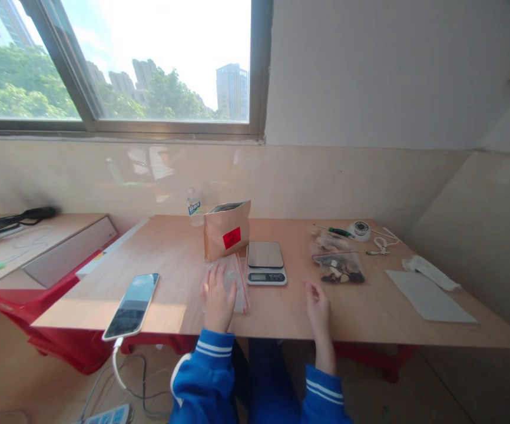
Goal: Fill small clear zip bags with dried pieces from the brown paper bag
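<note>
My left hand (217,297) lies flat on an empty clear zip bag with a red seal (238,278) on the wooden table (171,259). My right hand (317,306) hovers at the table's front edge, fingers loosely curled, holding nothing. Between and beyond the hands sits a small digital scale (265,263). Behind the clear bag stands an open brown paper pouch with a red label (227,230). To the right of the scale lie two filled clear bags (338,267) of dark and pale pieces.
A smartphone (132,305) lies at the table's left front corner with a white cable hanging down. A water bottle (195,207) stands by the wall. At the back right are a screwdriver (338,231), a small round white device (361,229), a white sheet (429,297) and crumpled plastic (429,271).
</note>
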`<state>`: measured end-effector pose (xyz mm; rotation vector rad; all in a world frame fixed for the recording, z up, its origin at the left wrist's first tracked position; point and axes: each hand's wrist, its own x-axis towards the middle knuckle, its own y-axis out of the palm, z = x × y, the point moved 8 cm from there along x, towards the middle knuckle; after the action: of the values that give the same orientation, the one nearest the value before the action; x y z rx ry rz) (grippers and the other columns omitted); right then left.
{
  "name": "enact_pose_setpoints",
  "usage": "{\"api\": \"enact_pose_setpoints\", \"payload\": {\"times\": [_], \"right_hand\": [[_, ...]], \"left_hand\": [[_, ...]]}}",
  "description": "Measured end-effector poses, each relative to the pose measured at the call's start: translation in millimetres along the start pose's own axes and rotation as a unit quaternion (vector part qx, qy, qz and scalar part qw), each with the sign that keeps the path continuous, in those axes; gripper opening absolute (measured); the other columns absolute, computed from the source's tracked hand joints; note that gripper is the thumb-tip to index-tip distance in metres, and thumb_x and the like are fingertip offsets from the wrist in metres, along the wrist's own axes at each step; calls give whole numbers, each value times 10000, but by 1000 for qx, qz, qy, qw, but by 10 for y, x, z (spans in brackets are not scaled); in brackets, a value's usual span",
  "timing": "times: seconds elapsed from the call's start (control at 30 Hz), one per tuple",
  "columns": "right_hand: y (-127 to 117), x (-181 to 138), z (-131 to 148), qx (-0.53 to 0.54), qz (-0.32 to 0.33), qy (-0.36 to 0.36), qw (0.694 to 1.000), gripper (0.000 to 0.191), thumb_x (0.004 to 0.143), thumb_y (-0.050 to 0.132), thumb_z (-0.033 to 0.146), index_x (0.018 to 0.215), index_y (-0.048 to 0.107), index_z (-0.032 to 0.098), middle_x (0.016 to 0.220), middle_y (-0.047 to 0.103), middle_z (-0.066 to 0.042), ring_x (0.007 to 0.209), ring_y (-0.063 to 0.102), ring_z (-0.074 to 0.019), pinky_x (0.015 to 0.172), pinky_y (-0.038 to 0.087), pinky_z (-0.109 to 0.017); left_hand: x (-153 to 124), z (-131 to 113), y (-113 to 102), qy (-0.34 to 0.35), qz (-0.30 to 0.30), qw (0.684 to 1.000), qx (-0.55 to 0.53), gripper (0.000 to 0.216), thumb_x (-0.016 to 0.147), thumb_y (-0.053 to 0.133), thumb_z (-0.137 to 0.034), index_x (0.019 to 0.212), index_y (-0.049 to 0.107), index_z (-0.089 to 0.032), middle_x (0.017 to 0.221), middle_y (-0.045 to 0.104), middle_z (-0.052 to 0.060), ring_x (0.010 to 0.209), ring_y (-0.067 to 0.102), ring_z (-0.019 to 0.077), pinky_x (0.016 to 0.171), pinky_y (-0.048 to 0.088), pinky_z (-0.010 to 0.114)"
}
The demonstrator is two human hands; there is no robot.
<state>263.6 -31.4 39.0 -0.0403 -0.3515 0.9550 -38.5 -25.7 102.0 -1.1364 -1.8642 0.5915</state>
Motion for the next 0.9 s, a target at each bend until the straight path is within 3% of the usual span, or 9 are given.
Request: {"api": "enact_pose_setpoints", "payload": {"times": [0.07,0.17,0.27,0.33,0.4,0.53,0.7,0.8,0.9], "right_hand": [[-77,3,34,-90,-21,-62,994,379,829,402,420,907,664,158,987,662,-147,932,583,-268,846,442,-418],[-180,28,92,-256,-75,-134,954,374,833,376,313,1021,650,142,1239,526,-194,1168,444,-331,964,330,-513],[-186,183,78,-374,-85,-129,914,481,828,383,267,1265,510,113,1443,304,-190,1313,253,-382,988,276,-551],[-127,334,52,-422,-51,-111,899,556,832,372,248,1373,388,121,1460,293,-172,1331,222,-382,992,270,-545],[-62,450,39,-446,-12,-100,889,560,840,353,241,1386,371,115,1429,358,-169,1323,244,-367,983,288,-519],[-116,427,60,-426,-25,-91,900,450,836,343,245,1205,563,109,1232,546,-183,1204,381,-342,904,347,-473],[-400,88,109,-327,-109,-90,934,334,800,386,279,859,700,181,981,650,-145,974,503,-324,822,357,-477],[-538,-47,373,-256,-132,-111,951,324,798,420,338,834,701,180,869,672,-134,888,538,-303,832,362,-473],[-649,-132,820,-139,-135,-100,976,339,807,474,407,956,665,170,912,676,-126,829,586,-261,801,415,-424]], "left_hand": [[69,-79,263,25,83,995,39,467,856,442,-284,1318,479,-224,1453,391,69,1365,276,278,1111,220,470],[64,49,626,6,187,979,81,453,869,423,-314,1308,506,-236,1443,413,46,1372,272,286,1114,205,486],[-8,182,712,19,163,981,107,482,892,376,-341,1358,450,-240,1460,384,33,1374,271,280,1116,200,484],[-72,252,704,21,139,982,123,483,893,373,-334,1359,451,-231,1460,382,39,1376,267,279,1120,191,480],[-116,293,693,17,129,983,127,492,888,385,-325,1362,445,-206,1449,400,58,1375,271,275,1122,190,473],[-102,298,652,8,119,988,94,469,867,436,-310,1300,499,-142,1405,455,116,1354,314,268,1111,212,464],[7,291,422,-30,66,997,17,278,849,470,-344,933,693,-201,1333,513,92,1215,456,268,997,354,449],[32,330,218,-83,2,996,10,311,863,443,-359,899,727,-238,1127,612,102,1059,521,297,873,399,476],[-1,258,22,-101,-66,993,-11,344,882,400,-296,983,720,-216,986,636,122,942,563,281,842,391,470]]}}
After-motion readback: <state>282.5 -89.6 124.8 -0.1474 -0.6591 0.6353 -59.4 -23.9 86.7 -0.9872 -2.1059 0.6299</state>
